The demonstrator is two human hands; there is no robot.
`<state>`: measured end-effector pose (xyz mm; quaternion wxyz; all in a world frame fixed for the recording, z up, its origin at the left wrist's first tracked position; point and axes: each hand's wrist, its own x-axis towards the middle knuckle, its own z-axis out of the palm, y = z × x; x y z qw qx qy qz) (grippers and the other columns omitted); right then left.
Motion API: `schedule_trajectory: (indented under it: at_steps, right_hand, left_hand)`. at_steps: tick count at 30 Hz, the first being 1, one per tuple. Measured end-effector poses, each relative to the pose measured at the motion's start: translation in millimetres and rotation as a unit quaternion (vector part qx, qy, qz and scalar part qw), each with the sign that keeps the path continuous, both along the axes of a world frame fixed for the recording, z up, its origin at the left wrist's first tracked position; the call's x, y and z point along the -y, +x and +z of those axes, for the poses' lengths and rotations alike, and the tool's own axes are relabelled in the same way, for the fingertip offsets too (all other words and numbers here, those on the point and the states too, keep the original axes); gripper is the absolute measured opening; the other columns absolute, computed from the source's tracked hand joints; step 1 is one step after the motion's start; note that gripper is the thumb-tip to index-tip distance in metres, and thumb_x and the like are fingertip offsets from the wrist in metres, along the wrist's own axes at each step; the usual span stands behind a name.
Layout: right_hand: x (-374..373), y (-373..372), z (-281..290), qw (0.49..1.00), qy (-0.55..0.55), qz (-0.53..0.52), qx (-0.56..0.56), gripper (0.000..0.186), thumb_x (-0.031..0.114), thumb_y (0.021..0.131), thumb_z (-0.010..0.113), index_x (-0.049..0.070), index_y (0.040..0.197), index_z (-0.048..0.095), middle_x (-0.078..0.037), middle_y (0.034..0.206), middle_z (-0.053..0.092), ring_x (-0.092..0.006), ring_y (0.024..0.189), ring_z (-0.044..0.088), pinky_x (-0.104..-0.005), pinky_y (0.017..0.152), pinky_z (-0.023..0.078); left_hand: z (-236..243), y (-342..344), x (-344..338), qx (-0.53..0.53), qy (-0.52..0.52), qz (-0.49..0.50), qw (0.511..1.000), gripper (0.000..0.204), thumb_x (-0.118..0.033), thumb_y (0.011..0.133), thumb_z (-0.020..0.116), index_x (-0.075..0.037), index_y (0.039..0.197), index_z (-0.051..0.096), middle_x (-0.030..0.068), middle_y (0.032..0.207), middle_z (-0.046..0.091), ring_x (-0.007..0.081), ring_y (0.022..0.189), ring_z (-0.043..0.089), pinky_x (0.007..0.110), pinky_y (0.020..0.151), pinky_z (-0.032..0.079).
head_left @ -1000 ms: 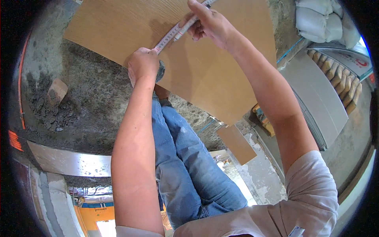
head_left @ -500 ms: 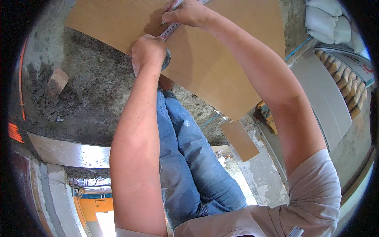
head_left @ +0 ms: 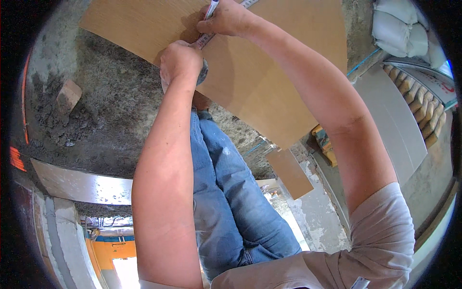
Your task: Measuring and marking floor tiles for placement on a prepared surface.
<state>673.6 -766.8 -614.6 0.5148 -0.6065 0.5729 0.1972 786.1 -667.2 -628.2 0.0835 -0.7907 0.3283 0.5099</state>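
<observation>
A large tan wooden board [head_left: 274, 82] lies in front of me, one edge running diagonally below my hands. At that edge my left hand [head_left: 180, 61] is closed round a tape measure [head_left: 203, 73], whose dark rounded case shows only partly past the palm. The pale blade [head_left: 205, 39] stretches over the board toward the upper right and passes under my right hand [head_left: 228, 18]. Pinched in the right fingers is a white-and-blue marker pen [head_left: 211, 8], its lower end close to the blade. Whether its tip touches the board I cannot tell.
A brick [head_left: 70, 94] sits on rough, dirty concrete at the left. White sacks [head_left: 399, 29], a stack of brown packages [head_left: 418, 98] and a grey sheet [head_left: 392, 115] stand at the right. A small tan board piece [head_left: 289, 174] lies beyond the large board's lower corner.
The marker pen has turned to a steeper angle, and my right hand has shifted slightly along the blade. My left hand stays at the board's edge with the tape measure.
</observation>
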Motion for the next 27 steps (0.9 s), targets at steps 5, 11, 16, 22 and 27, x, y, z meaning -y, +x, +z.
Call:
schedule_trajectory:
  at_steps: [5, 11, 16, 22, 27]
  right_hand:
    - [-16.3, 12.8, 7.6, 0.97, -0.198, 0.115, -0.081, 0.032, 0.029, 0.07, 0.061, 0.0, 0.084, 0.062, -0.022, 0.082, 0.063, -0.0341, 0.079, 0.061, -0.0404, 0.069, 0.05]
    - [-2.3, 2.1, -5.0, 0.999, -0.027, 0.035, -0.015, 0.035, 0.03, 0.07, 0.06, -0.001, 0.086, 0.063, -0.022, 0.082, 0.063, -0.0339, 0.081, 0.062, -0.0402, 0.071, 0.05]
    - [2.0, 0.9, -0.9, 0.999, 0.031, 0.037, 0.001, 0.034, 0.031, 0.069, 0.062, 0.0, 0.083, 0.063, -0.021, 0.08, 0.064, -0.0324, 0.079, 0.063, -0.0398, 0.072, 0.05]
    - [-24.0, 0.3, -13.8, 0.978, -0.202, 0.057, -0.003, 0.023, 0.024, 0.072, 0.061, 0.002, 0.076, 0.062, -0.011, 0.064, 0.061, -0.02, 0.061, 0.058, -0.0345, 0.057, 0.048]
    - [-12.8, -14.2, -5.7, 0.971, -0.025, -0.187, 0.146, 0.019, 0.021, 0.073, 0.061, 0.001, 0.069, 0.06, -0.004, 0.059, 0.056, -0.0116, 0.057, 0.053, -0.029, 0.051, 0.043]
  left_hand:
    - [-0.7, -1.0, -0.1, 0.008, 0.011, -0.007, 1.0, 0.032, -0.039, 0.077, 0.06, -0.013, 0.095, 0.067, 0.015, 0.101, 0.062, 0.0341, 0.098, 0.058, 0.042, 0.079, 0.047]
    - [-0.7, 0.3, 0.4, 0.007, 0.018, -0.005, 1.0, 0.033, -0.04, 0.077, 0.06, -0.013, 0.096, 0.067, 0.0153, 0.101, 0.062, 0.0341, 0.098, 0.058, 0.042, 0.079, 0.047]
    - [-2.6, 1.3, -0.8, 0.01, 0.011, -0.011, 1.0, 0.033, -0.039, 0.077, 0.06, -0.012, 0.095, 0.066, 0.0158, 0.101, 0.062, 0.0343, 0.098, 0.058, 0.042, 0.08, 0.047]
    - [-0.5, -1.4, 0.7, 0.009, 0.007, -0.01, 1.0, 0.03, -0.036, 0.077, 0.06, -0.012, 0.093, 0.067, 0.016, 0.101, 0.062, 0.0345, 0.098, 0.058, 0.043, 0.081, 0.046]
    - [2.7, -0.7, 1.7, 0.005, 0.014, 0.014, 1.0, 0.029, -0.034, 0.079, 0.057, -0.011, 0.093, 0.067, 0.0166, 0.1, 0.062, 0.0344, 0.098, 0.058, 0.042, 0.081, 0.046]
